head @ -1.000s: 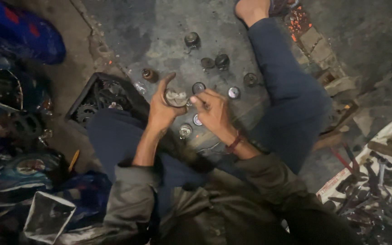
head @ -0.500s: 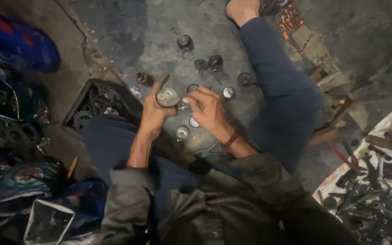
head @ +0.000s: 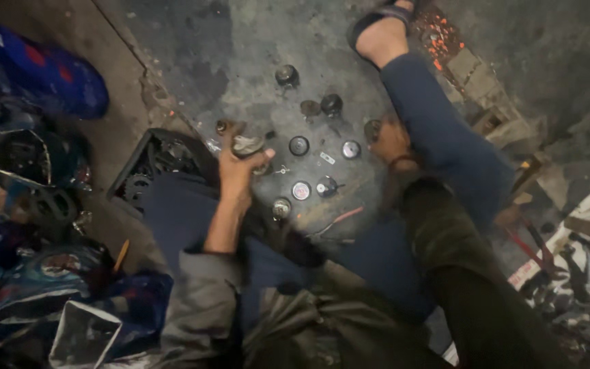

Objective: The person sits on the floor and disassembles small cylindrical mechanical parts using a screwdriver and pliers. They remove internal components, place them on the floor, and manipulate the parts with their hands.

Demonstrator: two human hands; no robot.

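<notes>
**Seated on floor, round metal part in left hand**

Person sits on the concrete floor [head: 192,48], legs in blue trousers, sleeves grey-green. Nearest the body: a thin red-and-dark tool [head: 336,220] lying on the floor between the legs.

Left hand [head: 237,167]: grip clamped around a round metal part [head: 247,145], held just above the floor, fingers wrapped over its edge. A dark crate [head: 162,160] of metal pieces sits just left of that forearm.

Right hand [head: 390,140]: reaching out beside the right leg, touching or just over a dark round part [head: 373,128]; blurred, cannot tell whether the grip is closed or apart.

Between the hands: small round caps [head: 300,145] scattered on the floor, some with pale faces. Further out, three darker round pieces [head: 286,74]. Farthest: a sandalled foot [head: 382,31].
</notes>
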